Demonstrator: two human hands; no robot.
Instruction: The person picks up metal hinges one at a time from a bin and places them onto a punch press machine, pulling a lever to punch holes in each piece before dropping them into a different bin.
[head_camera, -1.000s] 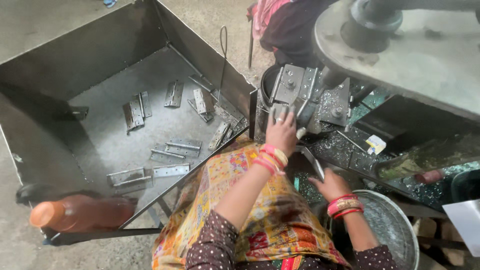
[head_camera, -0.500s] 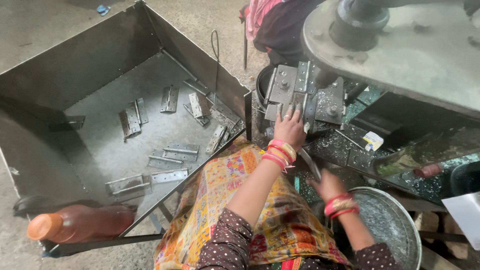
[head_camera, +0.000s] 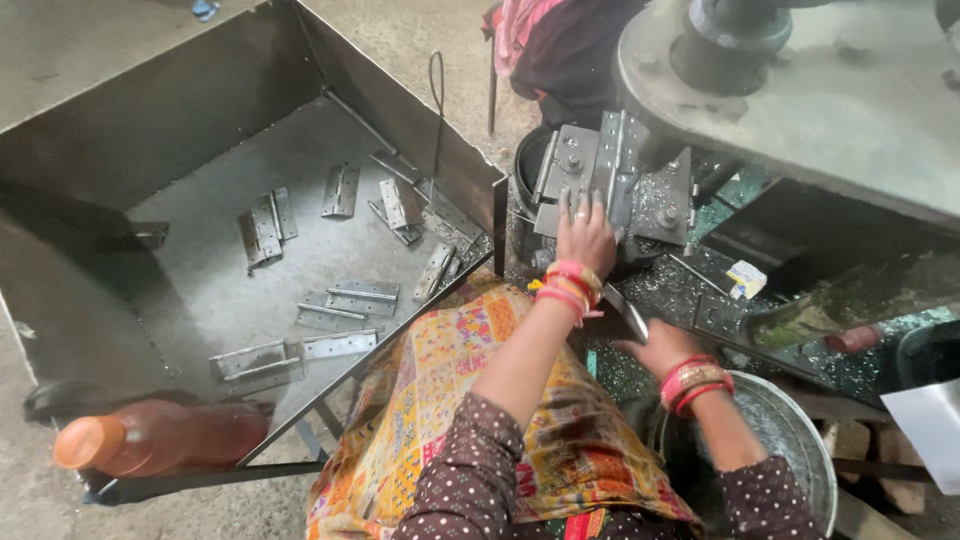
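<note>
My left hand (head_camera: 585, 235) reaches forward onto a grey metal jig (head_camera: 600, 170) bolted under the machine's round table (head_camera: 830, 90). Its fingers lie spread on the jig's plates, and I cannot see anything held under them. My right hand (head_camera: 665, 345) rests lower right, by the chip-covered machine bed (head_camera: 700, 290), with its thumb and fingers closed on a flat metal strip (head_camera: 625, 312). Both wrists wear red and gold bangles. A patterned yellow cloth (head_camera: 450, 400) covers my lap.
A large sheet-metal bin (head_camera: 130, 150) on the left holds several loose steel hinges (head_camera: 340, 300). An orange bottle (head_camera: 150, 440) lies at its near corner. A round metal bowl (head_camera: 800, 440) sits by my right arm. Another person in pink and dark clothes (head_camera: 550, 40) is at the top.
My left hand has slid a little further up onto the jig. My right hand has stayed in about the same place by the bed.
</note>
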